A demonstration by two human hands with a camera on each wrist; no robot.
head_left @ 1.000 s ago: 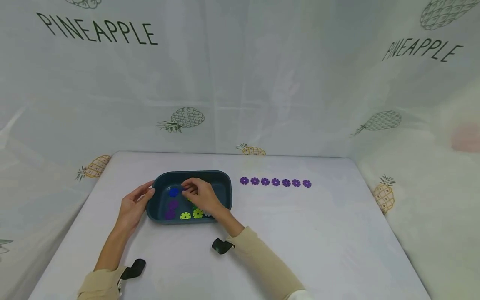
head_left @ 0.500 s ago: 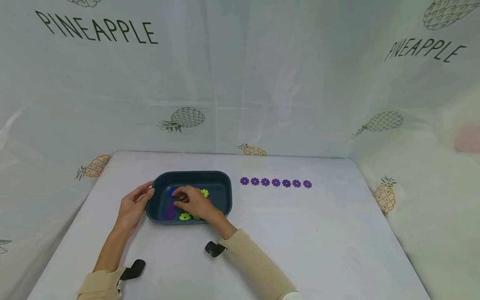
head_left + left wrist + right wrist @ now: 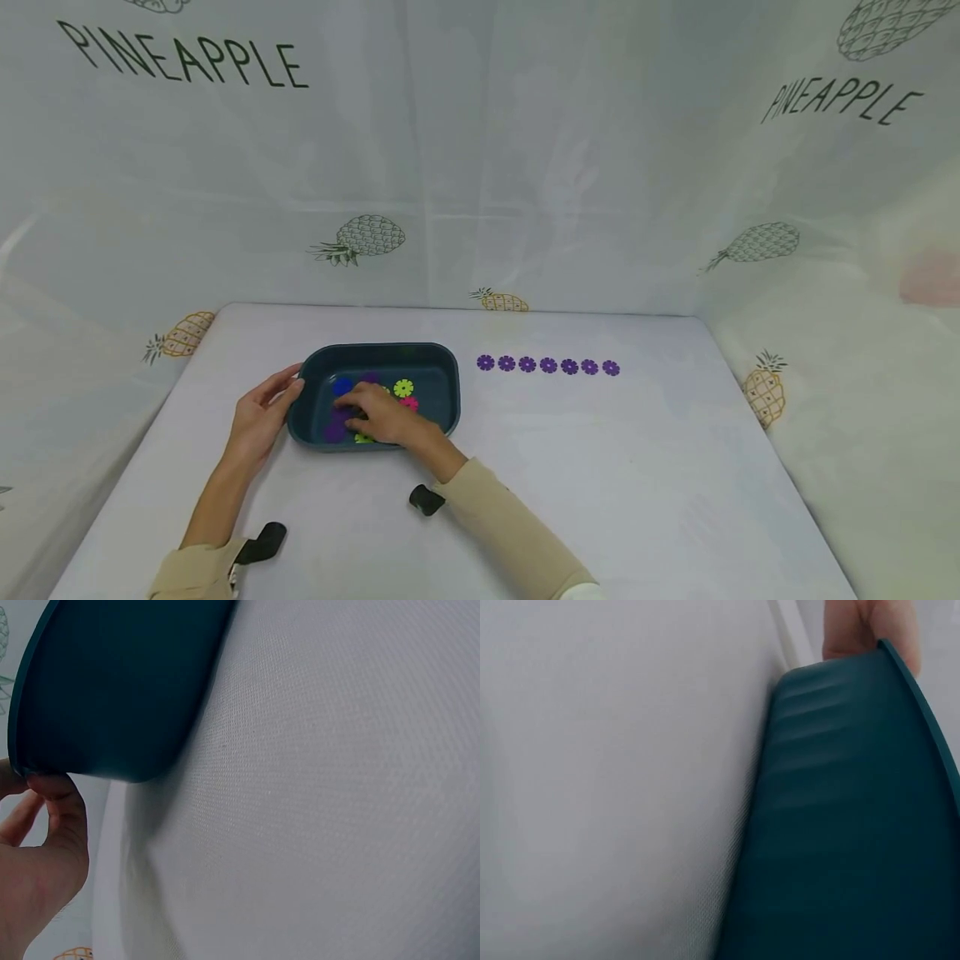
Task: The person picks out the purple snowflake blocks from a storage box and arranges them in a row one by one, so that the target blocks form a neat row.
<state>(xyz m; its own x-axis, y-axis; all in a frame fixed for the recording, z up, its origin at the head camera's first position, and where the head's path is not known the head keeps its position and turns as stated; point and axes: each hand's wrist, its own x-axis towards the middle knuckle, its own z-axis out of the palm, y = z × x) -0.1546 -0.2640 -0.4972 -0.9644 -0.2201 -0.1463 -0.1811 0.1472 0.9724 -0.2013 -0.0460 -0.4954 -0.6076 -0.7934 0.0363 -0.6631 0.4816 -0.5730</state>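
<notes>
In the head view my left hand [image 3: 257, 417] grips the left end of a dark teal tray [image 3: 446, 425]. The left wrist view shows thumb and fingers [image 3: 66, 802] pinching the tray's rim. My right hand [image 3: 382, 414] reaches over the near wall, with thumb and index finger apart above purple flower-shaped notched discs [image 3: 335, 432] at the tray's left side. A blue disc [image 3: 342, 386] lies just beyond the fingertips. A yellow-green disc [image 3: 403, 387] and a pink disc [image 3: 409, 403] lie right of this hand, which hides other pieces.
Right of the tray, several purple notched discs [image 3: 548, 365] form a straight row on the white tabletop [image 3: 637, 483]. A pineapple-printed curtain [image 3: 600, 167] hangs behind the table. The right wrist view is mostly filled by the tray's outer wall [image 3: 840, 825].
My right hand has moved left and toward the near side within the tray, uncovering the yellow-green and pink discs. The left hand stays on the rim.
</notes>
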